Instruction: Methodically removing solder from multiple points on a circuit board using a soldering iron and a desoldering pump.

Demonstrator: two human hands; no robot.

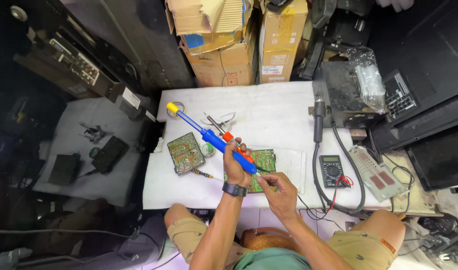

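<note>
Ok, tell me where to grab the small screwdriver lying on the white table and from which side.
Take the screwdriver by its striped handle, the thicker end nearest the loose circuit board. It lies flat, shaft running right toward the left hand, so come from above on the near table edge, pinching across the handle. That side looks bare.

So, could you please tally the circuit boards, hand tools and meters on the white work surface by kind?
Green circuit boards: 2, one lying free, one under the hands
Blue desoldering pump: 1, in the left hand
Screwdriver: 1
Multimeter: 1
Total: 5
</note>
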